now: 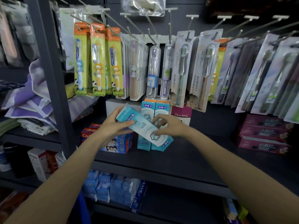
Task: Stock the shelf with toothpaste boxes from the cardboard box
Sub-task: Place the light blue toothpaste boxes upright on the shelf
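Between the two hands, tilted above the dark shelf point(186, 152): a teal-and-white toothpaste box point(142, 128), upper end clasped by left hand point(115, 126), thumb across its face, lower end pinched by right hand point(168, 126) with curled fingertips. Directly behind it, stood upright on the shelf, two matching teal toothpaste boxes point(155, 110). Beneath the left hand, stacked red-and-blue toothpaste boxes point(116, 144). Well right of the right hand, stacked pink toothpaste boxes point(263, 135). Above both hands, hung on hooks, packaged toothbrushes point(97, 62).
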Tool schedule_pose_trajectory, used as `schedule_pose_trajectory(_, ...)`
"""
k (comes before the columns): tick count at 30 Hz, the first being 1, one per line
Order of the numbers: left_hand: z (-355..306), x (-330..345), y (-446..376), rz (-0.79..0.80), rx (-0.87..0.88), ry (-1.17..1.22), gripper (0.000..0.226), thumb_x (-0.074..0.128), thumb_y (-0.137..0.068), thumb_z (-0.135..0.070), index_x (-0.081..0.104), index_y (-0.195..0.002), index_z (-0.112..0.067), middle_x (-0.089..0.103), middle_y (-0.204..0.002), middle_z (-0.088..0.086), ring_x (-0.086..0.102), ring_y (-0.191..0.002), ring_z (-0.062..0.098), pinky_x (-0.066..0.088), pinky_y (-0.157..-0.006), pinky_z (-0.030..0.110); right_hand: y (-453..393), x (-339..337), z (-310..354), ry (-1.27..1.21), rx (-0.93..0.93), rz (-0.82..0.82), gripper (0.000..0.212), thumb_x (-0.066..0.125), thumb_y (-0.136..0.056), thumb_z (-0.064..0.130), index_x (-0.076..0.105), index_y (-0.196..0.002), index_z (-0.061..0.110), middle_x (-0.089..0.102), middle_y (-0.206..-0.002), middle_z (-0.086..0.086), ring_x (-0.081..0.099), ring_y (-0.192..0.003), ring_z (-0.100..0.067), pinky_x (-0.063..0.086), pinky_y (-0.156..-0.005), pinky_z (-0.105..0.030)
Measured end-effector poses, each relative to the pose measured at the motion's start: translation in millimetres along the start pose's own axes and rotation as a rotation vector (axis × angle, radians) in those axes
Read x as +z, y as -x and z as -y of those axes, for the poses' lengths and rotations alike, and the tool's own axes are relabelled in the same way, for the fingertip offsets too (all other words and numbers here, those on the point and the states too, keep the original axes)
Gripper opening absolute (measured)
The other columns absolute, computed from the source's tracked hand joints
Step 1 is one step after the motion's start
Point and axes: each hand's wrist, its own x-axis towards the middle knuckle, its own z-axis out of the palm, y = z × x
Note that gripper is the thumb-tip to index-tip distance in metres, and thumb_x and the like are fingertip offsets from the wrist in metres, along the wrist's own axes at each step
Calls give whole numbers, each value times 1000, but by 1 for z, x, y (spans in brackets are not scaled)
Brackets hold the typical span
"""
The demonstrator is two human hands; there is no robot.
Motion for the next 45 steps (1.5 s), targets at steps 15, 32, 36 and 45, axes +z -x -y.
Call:
schedule_pose_trajectory(15,33,-22,11,-275,-56,-188,39,61,-86,-2,48,-122,-9,54,-118,10,58,-94,21,51,-76,29,-3,-45,69,-156,-152,-364,42,75,-77,19,57,-111,3,58,-106,-6,59,-74,-12,56,-50,-19)
schedule_pose_trajectory(32,56,20,-19,-120,-23,-775,53,55,-86,5,41,-135,-9,55,-129,12,51,-119,25,42,-91,30,-62,-2,45,572,-163,-278,48,61,-86,40,59,-118,4,47,-124,-14,38,-119,-30,34,-100,-37)
schedule_pose_trajectory(36,58,17,-21,-110,-72,-812,53,53,-87,3,40,-136,-13,57,-129,10,52,-119,25,45,-96,36,-64,0,40,595,-177,-278,52,60,-88,38,51,-127,4,41,-131,-14,34,-123,-30,32,-102,-38)
schedule_pose_trajectory(45,60,16,-14,-136,-92,-804,48,52,-88,1,42,-134,-10,55,-131,11,50,-121,25,45,-97,36,-56,1,43,473,-227,-240,67,68,-83,33,37,-137,11,40,-135,-12,34,-127,-27,32,-104,-36)
